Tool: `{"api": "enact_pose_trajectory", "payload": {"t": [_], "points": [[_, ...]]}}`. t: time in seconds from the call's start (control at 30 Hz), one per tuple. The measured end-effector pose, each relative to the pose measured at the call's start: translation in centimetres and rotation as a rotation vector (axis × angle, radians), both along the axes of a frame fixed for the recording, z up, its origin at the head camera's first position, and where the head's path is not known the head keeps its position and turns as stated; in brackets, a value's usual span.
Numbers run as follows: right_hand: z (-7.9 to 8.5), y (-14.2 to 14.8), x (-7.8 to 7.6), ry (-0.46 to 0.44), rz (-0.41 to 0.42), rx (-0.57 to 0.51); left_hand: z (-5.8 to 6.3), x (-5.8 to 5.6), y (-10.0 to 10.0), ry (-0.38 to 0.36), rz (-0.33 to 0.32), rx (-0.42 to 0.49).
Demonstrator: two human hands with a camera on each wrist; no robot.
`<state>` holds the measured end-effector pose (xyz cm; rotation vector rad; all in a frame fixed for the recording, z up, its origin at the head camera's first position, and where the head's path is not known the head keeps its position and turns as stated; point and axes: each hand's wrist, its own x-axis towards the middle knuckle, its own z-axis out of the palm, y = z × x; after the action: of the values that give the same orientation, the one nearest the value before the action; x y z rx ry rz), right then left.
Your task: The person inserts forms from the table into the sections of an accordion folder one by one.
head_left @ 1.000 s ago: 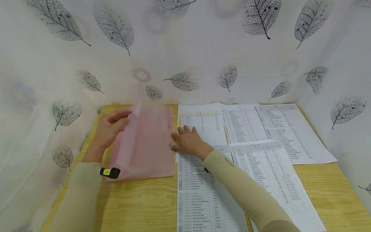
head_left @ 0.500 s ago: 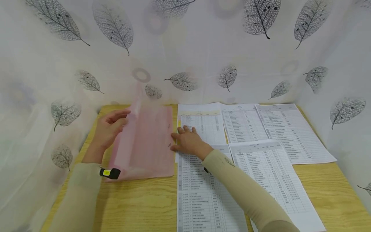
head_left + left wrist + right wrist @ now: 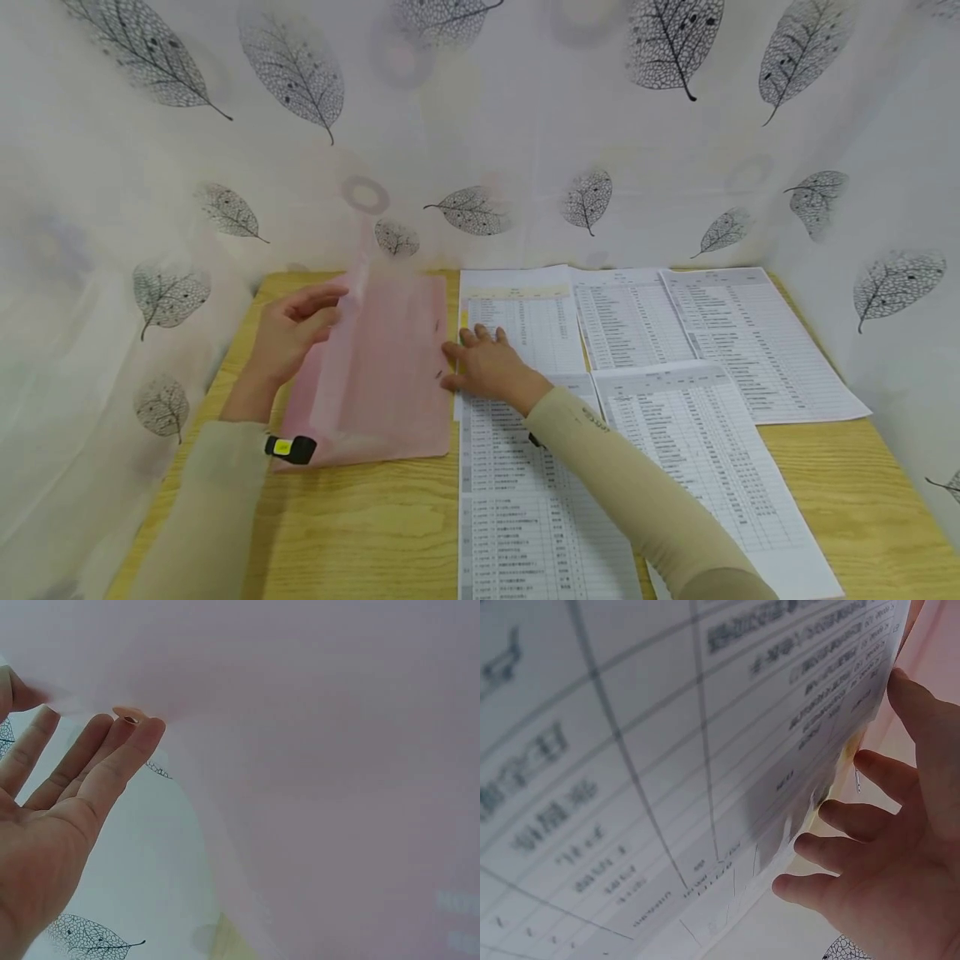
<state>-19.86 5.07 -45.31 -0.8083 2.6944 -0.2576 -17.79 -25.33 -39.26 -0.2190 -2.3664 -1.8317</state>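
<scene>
A translucent pink plastic folder (image 3: 393,367) lies on the left half of the table with its top sheet lifted. My left hand (image 3: 288,337) pinches the raised left edge of that sheet between thumb and fingers. Close to the fingertips in the left wrist view is a small round snap button (image 3: 131,715). My right hand (image 3: 491,364) rests with spread fingers at the folder's right edge, partly over the upper-left printed sheet (image 3: 525,346). In the right wrist view, the fingers (image 3: 832,851) look straight and hold nothing.
Several printed table sheets cover the right side, among them a front sheet (image 3: 540,500), a middle one (image 3: 697,467) and a far-right one (image 3: 765,350). Bare wooden table (image 3: 360,533) shows at the front left. Leaf-patterned cloth (image 3: 487,125) hangs around the back and sides.
My left hand has shifted slightly to the right with the lifted sheet of the folder. My right hand stays in the same place, and the papers have not moved.
</scene>
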Motion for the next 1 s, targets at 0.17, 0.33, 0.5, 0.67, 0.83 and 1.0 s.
{"api": "enact_pose_trajectory", "payload": {"t": [0.17, 0.33, 0.5, 0.67, 0.83, 1.0], "points": [[0.4, 0.3, 0.0, 0.009, 0.002, -0.018, -0.1, -0.1, 0.1, 0.002, 0.009, -0.035], [0.7, 0.6, -0.1, 0.028, -0.001, -0.053, -0.1, 0.0, 0.0, -0.02, 0.029, -0.069], [0.8, 1.1, -0.4, 0.036, -0.011, -0.075, 0.0, 0.0, -0.1, -0.028, 0.034, -0.074], [1.1, 2.3, -0.6, 0.031, -0.037, -0.121, 0.0, -0.1, 0.3, -0.012, 0.006, -0.032], [1.9, 4.5, -0.8, 0.021, -0.08, -0.161, -0.3, -0.2, 0.6, -0.017, -0.025, -0.001], [3.5, 7.1, -0.7, 0.023, -0.145, -0.239, -0.5, -0.2, 0.6, -0.02, -0.026, -0.002]]}}
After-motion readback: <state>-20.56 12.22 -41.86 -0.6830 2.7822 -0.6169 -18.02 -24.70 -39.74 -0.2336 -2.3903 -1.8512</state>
